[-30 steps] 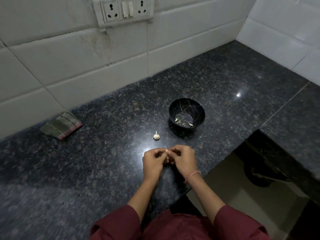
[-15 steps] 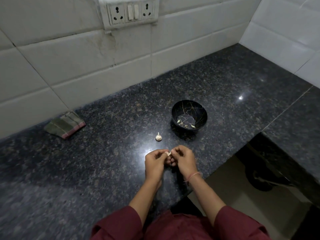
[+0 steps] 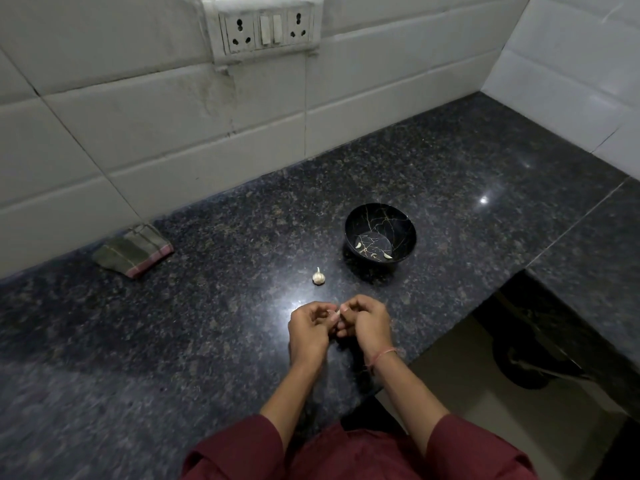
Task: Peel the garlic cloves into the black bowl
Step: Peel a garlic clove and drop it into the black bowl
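Observation:
My left hand [image 3: 308,327] and my right hand [image 3: 367,320] meet above the dark granite counter, fingers curled, pinching a small pale garlic clove [image 3: 336,312] between them. Most of the clove is hidden by my fingers. A garlic bulb [image 3: 318,277] lies on the counter just beyond my hands. Farther back and to the right stands the black bowl [image 3: 403,223] with gold crack lines; a few peeled cloves [image 3: 358,245] lie in its bottom.
A folded green-and-pink cloth [image 3: 133,249] lies at the left by the white tiled wall. A socket panel [image 3: 265,27] is on the wall above. The counter's front edge [image 3: 450,336] drops off just right of my right wrist.
My hands stay together on the clove, with small finger movements. The view has tilted slightly, so everything sits lower in the frame.

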